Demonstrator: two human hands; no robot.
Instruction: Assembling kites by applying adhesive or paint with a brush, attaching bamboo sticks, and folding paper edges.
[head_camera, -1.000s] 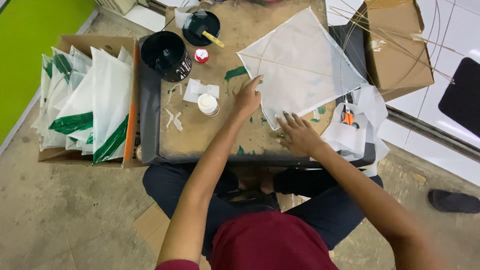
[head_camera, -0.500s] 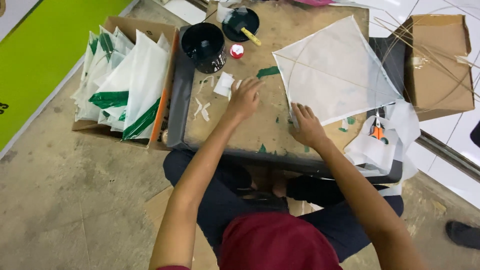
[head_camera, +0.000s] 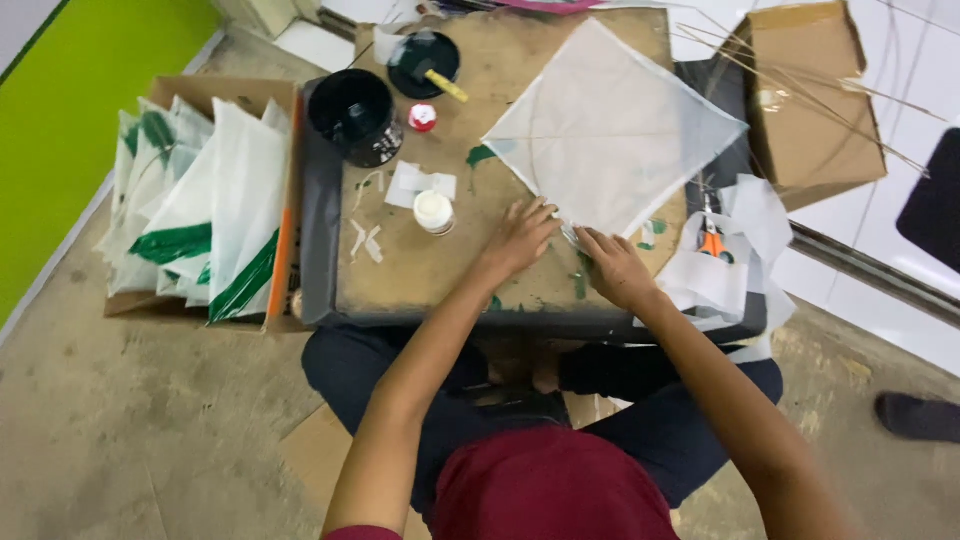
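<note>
Both hands at white kite's (head_camera: 610, 130) near corner: left hand (head_camera: 518, 238) flat, pinning paper; right hand (head_camera: 612, 266) curled, fingertips pressing corner fold. Glue pot (head_camera: 433, 211) just left of kite, within reach.

Kite (head_camera: 610, 130) lies on desk (head_camera: 420, 285) right of bucket (head_camera: 352, 115) and small jar (head_camera: 433, 211); box of kites (head_camera: 200, 205) left of desk, scissors (head_camera: 711, 238) right of kite.

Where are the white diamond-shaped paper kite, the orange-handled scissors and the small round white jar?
white diamond-shaped paper kite (head_camera: 610, 125), head view, middle of the sheet
orange-handled scissors (head_camera: 711, 240), head view, handles
small round white jar (head_camera: 434, 211), head view, lid
</note>
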